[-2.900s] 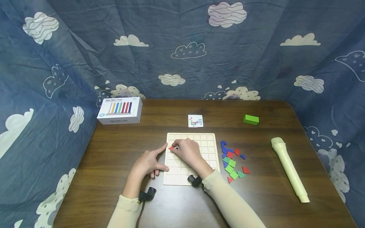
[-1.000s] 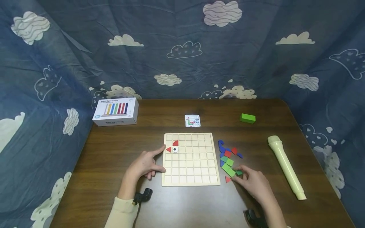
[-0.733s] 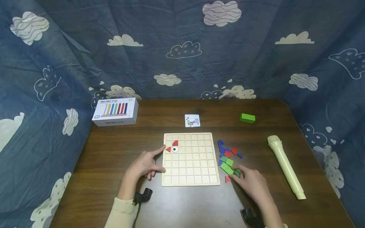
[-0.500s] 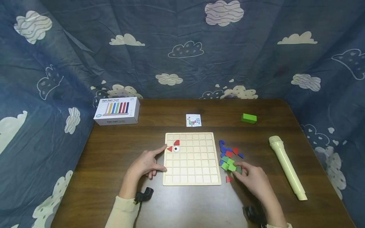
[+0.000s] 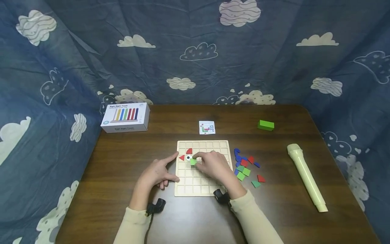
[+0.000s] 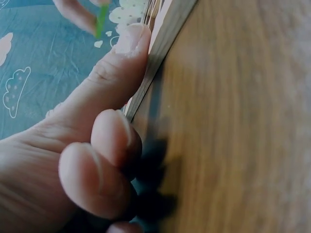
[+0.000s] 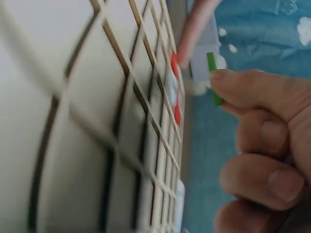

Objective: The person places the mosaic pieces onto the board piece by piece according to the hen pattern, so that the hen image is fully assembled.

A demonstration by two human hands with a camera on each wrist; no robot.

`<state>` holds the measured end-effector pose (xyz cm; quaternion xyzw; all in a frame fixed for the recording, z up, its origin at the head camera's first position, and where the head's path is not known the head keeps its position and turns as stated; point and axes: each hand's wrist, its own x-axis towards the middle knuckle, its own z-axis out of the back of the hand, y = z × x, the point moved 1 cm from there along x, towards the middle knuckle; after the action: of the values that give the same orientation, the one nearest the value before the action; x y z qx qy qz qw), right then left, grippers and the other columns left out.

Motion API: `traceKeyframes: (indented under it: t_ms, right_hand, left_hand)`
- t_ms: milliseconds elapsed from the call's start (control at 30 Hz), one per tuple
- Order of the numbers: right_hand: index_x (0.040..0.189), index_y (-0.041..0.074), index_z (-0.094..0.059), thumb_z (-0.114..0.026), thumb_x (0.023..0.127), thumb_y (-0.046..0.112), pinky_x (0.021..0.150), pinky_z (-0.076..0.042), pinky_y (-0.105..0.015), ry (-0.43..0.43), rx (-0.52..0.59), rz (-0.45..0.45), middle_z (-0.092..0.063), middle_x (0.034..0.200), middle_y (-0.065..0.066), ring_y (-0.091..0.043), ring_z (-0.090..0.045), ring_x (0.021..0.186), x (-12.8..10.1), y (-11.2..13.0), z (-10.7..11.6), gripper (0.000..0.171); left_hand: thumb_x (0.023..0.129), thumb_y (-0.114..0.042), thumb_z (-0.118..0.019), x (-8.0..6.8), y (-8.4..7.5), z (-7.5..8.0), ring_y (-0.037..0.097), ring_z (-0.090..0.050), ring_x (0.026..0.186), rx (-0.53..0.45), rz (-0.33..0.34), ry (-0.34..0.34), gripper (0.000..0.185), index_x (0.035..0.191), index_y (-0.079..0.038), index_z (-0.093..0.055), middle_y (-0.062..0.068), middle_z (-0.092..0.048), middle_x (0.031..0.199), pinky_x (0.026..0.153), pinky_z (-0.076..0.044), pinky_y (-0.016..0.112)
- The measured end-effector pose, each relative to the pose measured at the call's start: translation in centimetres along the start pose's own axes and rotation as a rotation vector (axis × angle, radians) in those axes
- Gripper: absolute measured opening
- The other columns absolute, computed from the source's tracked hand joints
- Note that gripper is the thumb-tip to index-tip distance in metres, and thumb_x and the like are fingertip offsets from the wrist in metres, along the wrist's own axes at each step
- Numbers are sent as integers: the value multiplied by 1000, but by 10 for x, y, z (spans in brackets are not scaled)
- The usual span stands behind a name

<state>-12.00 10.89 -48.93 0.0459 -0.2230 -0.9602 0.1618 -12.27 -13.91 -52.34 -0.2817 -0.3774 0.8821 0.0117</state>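
In the head view, my right hand [image 5: 214,165] pinches a light green square tile [image 5: 193,162] over the left part of the wooden grid board [image 5: 201,194]. The right wrist view shows this tile [image 7: 214,80] edge-on between thumb and finger, apart from the grid. My left hand [image 5: 154,174] rests at the board's left edge, thumb and index finger spread; the left wrist view shows the thumb [image 6: 116,70] against the board's side. On the board lie a red quarter-circle [image 5: 189,151], a red triangle [image 5: 181,158] and a white eye tile [image 5: 188,158], the last partly overlapped by the green tile.
Right of the board lie loose tiles: several blue pieces [image 5: 238,158], green squares [image 5: 246,171], a dark green piece [image 5: 256,184] and a red one [image 5: 261,178]. Behind stand a picture card [image 5: 207,127], a white box [image 5: 125,117] and a green block [image 5: 266,125]. A cream microphone-shaped tube [image 5: 307,178] lies right.
My right hand has picked a green square from the loose tiles and carried it left over the board. The red triangle near those tiles no longer shows. My left hand stays put.
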Motion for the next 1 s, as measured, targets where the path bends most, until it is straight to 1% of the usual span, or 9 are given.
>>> traceKeyframes:
  t_ms: [100, 267, 433, 667, 767, 833, 900, 967, 1000]
  right_hand:
    - [114, 24, -83, -79, 92, 22, 50, -28, -27, 36, -29, 24, -42, 54, 11, -8, -33, 53, 11, 3, -13, 23]
    - [114, 26, -83, -81, 92, 23, 51, -33, -26, 67, -44, 39, -54, 58, 11, -7, -37, 57, 19, 1, -24, 23]
    - [112, 26, -84, -82, 90, 24, 53, -36, -28, 67, -32, 36, -61, 62, 11, -9, -41, 58, 20, 0, -25, 22]
    - [113, 25, -83, -83, 91, 24, 53, -35, -28, 76, -38, 25, -60, 61, 10, -9, -42, 59, 19, 1, -23, 23]
    - [113, 25, -83, -82, 91, 22, 53, -35, -28, 67, -45, 34, -66, 67, 6, -10, -43, 60, 20, 1, -22, 22]
    - [111, 26, -84, -81, 92, 22, 54, -36, -28, 55, -45, 42, -74, 77, 4, -11, -46, 61, 21, 1, -22, 20]
    - [110, 26, -85, -79, 93, 21, 55, -37, -28, 44, -41, 43, -79, 84, 3, -11, -47, 61, 23, 0, -22, 18]
    - [108, 27, -85, -79, 93, 21, 56, -37, -28, 33, -36, 43, -80, 87, 3, -12, -48, 62, 25, -1, -22, 17]
    - [108, 27, -85, -79, 94, 22, 56, -37, -28, 32, -37, 41, -79, 84, 4, -11, -47, 61, 27, -2, -22, 17]
  left_hand:
    - [74, -31, -98, 1, -1, 0, 15, -60, 39, 6, -9, -3, 109, 162, -51, -37, 5, -63, 51, 41, -53, 28]
    - [74, -29, -99, 1, -2, 0, 14, -59, 39, 10, -4, -6, 108, 161, -50, -38, 4, -62, 49, 40, -52, 28]
    - [75, -30, -98, 2, -1, -1, 13, -59, 38, 16, -18, -10, 108, 162, -49, -37, 4, -61, 49, 40, -54, 30]
    - [74, -30, -98, 4, -1, -2, 14, -59, 38, 18, -20, -16, 109, 162, -48, -37, 4, -61, 49, 40, -53, 29]
    - [75, -30, -98, 5, -2, -2, 14, -58, 37, 18, -20, -13, 108, 163, -46, -37, 4, -61, 48, 40, -52, 29]
    - [75, -30, -97, 6, -3, -1, 14, -58, 37, 14, -18, -11, 108, 163, -45, -37, 4, -60, 49, 40, -52, 29]
    - [76, -30, -97, 8, -4, 0, 15, -57, 38, 20, -24, -13, 107, 164, -44, -37, 4, -60, 49, 40, -52, 29]
    - [75, -31, -97, 10, -6, 2, 15, -58, 38, 34, -32, -16, 108, 164, -44, -37, 4, -59, 50, 41, -52, 28]
    - [75, -31, -97, 12, -6, 2, 15, -58, 39, 45, -37, -18, 108, 164, -43, -37, 4, -59, 50, 41, -52, 28]
